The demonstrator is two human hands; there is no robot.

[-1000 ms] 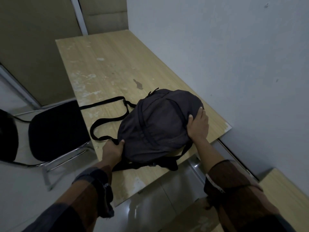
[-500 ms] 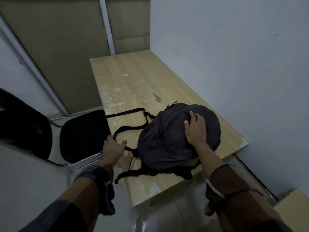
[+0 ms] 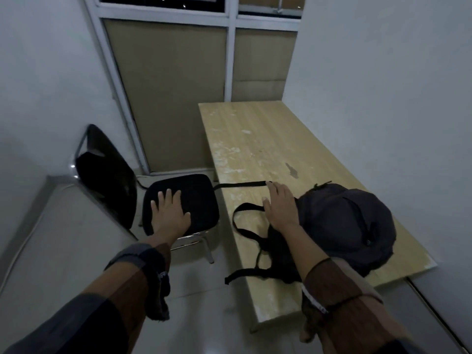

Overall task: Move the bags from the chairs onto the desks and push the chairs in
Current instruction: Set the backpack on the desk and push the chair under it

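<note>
A dark grey backpack [image 3: 342, 223] lies on the light wooden desk [image 3: 258, 139], near its front right part, with black straps trailing to the left over the desk's edge. My right hand [image 3: 279, 205] hovers open just left of the bag, over the straps, holding nothing. A black padded chair [image 3: 196, 198] with a metal frame stands left of the desk, its seat bare and its front edge close to the desk's side. My left hand [image 3: 169, 213] is spread flat over the chair's seat, fingers apart.
A white wall runs along the desk's right side. Behind the desk and chair is a window with white frames and covered panes. The chair's black backrest [image 3: 107, 172] stands near the left wall. Glossy tiled floor lies below me.
Both hands have let go of the backpack. My left hand moved left onto the chair's seat; my right hand slid left off the bag to above its straps. The view turned left.
</note>
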